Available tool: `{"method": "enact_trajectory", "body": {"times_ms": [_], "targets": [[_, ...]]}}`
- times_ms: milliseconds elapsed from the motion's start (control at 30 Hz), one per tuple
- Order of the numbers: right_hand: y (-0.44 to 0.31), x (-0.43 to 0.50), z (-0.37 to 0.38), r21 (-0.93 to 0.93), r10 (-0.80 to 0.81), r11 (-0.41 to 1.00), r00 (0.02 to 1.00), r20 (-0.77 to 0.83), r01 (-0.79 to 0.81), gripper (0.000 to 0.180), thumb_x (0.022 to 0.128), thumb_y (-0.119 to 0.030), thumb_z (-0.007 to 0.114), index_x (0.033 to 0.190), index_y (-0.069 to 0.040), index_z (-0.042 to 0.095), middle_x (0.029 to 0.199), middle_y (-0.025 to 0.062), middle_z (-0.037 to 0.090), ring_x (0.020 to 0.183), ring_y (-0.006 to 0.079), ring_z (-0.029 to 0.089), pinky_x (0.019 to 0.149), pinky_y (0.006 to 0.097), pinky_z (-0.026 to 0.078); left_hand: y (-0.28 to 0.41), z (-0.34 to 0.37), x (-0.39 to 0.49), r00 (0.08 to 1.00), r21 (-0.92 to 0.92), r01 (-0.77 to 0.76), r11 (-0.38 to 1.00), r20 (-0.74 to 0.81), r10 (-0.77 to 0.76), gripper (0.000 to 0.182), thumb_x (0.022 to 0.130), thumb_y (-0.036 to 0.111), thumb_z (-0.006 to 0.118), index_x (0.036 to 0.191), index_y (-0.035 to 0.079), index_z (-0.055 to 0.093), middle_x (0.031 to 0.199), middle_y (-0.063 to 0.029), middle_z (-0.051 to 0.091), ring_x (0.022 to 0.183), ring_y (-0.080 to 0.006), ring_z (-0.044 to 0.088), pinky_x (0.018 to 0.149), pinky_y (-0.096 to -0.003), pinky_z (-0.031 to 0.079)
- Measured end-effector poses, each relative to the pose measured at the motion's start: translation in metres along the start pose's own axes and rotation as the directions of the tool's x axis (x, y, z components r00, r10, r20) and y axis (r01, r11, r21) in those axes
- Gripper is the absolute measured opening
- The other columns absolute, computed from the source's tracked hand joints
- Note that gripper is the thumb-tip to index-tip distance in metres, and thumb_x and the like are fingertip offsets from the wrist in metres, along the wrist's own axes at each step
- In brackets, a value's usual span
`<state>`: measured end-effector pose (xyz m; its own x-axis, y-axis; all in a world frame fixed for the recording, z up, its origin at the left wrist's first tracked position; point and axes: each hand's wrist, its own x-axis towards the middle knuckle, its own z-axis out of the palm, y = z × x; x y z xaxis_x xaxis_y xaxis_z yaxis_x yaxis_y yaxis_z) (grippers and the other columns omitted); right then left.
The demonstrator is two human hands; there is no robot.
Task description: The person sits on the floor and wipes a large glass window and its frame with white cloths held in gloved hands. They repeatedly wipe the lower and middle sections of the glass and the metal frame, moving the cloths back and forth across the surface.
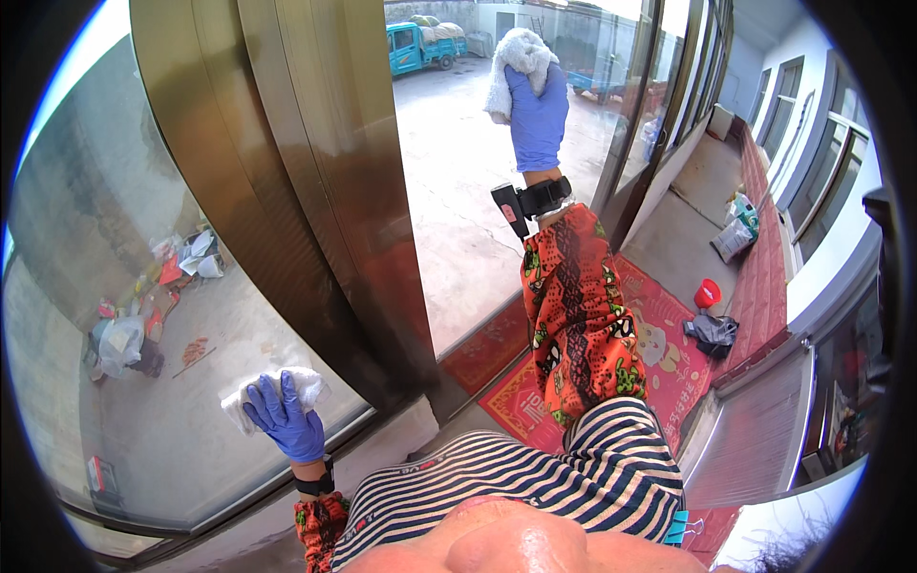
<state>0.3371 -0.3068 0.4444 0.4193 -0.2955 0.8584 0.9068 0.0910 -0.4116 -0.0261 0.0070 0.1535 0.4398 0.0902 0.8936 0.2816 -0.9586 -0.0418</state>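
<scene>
My left hand [285,419], in a blue glove, presses a folded white cloth [312,387] flat against the lower part of the left window pane [236,315]. Higher up and to the right, my right hand [537,118], gloved the same way, grips a bunched white terry cloth [525,54] against a glass pane [458,215]. Part of that cloth sticks out above and left of the fingers. Between the two panes stands a wide brown metal door frame [322,165].
A red patterned mat [655,336] lies on the floor at right, with a red cup [707,293] and a dark bag [713,335] near its edge. Bags [736,233] lie by the red brick wall base. Beyond the glass are a blue cargo vehicle [405,49] and piled rubbish [122,340].
</scene>
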Motion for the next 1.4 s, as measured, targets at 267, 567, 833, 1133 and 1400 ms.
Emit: {"method": "enact_trajectory", "body": {"times_ms": [267, 567, 833, 1133, 1400], "targets": [[0.082, -0.103, -0.054, 0.014, 0.326, 0.945, 0.939, -0.107, -0.326, 0.040, 0.095, -0.024, 0.070, 0.125, -0.001, 0.055, 0.115, 0.0086, 0.058, 0.103, 0.0146, 0.056, 0.088, 0.0303, 0.049, 0.022, 0.021, 0.059, 0.951, -0.209, 0.227, 0.951, -0.164, -0.263, 0.044, 0.102, 0.022, 0.051, 0.144, 0.008, 0.053, 0.154, -0.0127, 0.045, 0.148, -0.0382, 0.030, 0.121, -0.0547, 0.018], [-0.016, -0.133, -0.013, -0.180, -0.123, 0.964, 0.929, 0.348, 0.195, 0.039, 0.088, -0.024, 0.073, 0.123, -0.008, 0.062, 0.120, 0.0158, 0.056, 0.107, 0.0317, 0.058, 0.091, 0.0389, 0.049, 0.034, -0.003, 0.073, 0.942, -0.106, 0.181, 0.978, -0.268, -0.203, 0.044, 0.102, 0.020, 0.051, 0.143, 0.005, 0.054, 0.152, -0.0140, 0.046, 0.148, -0.0391, 0.030, 0.119, -0.0547, 0.021], [0.000, 0.004, -0.009, -0.144, -0.080, 0.984, 0.984, 0.159, 0.104, 0.041, 0.091, -0.030, 0.075, 0.121, -0.005, 0.061, 0.113, 0.0081, 0.059, 0.099, 0.0165, 0.060, 0.084, 0.0317, 0.052, 0.037, 0.019, 0.087, 0.946, 0.007, 0.085, 0.996, -0.314, -0.079, 0.046, 0.098, 0.010, 0.050, 0.144, 0.005, 0.053, 0.153, -0.0138, 0.045, 0.148, -0.0381, 0.031, 0.120, -0.0516, 0.022], [0.022, -0.084, -0.029, -0.113, 0.113, 0.988, 0.992, 0.052, -0.107, 0.043, 0.093, -0.026, 0.072, 0.126, -0.003, 0.057, 0.114, 0.0106, 0.053, 0.100, 0.0212, 0.056, 0.088, 0.0369, 0.048, 0.041, 0.020, 0.059, 0.971, 0.020, 0.103, 0.995, -0.218, -0.096, 0.050, 0.098, 0.020, 0.052, 0.146, 0.006, 0.050, 0.155, -0.0164, 0.042, 0.147, -0.0432, 0.030, 0.118, -0.0575, 0.021], [-0.043, -0.056, 0.014, -0.189, -0.256, 0.918, 0.887, 0.383, 0.347, 0.040, 0.087, -0.024, 0.074, 0.122, -0.008, 0.063, 0.118, 0.0139, 0.058, 0.105, 0.0309, 0.060, 0.090, 0.0379, 0.050, 0.037, 0.015, 0.049, 0.975, 0.054, 0.091, 0.994, -0.210, -0.078, 0.050, 0.097, 0.023, 0.053, 0.144, 0.006, 0.051, 0.154, -0.0191, 0.042, 0.146, -0.0449, 0.032, 0.117, -0.0582, 0.022]]}}
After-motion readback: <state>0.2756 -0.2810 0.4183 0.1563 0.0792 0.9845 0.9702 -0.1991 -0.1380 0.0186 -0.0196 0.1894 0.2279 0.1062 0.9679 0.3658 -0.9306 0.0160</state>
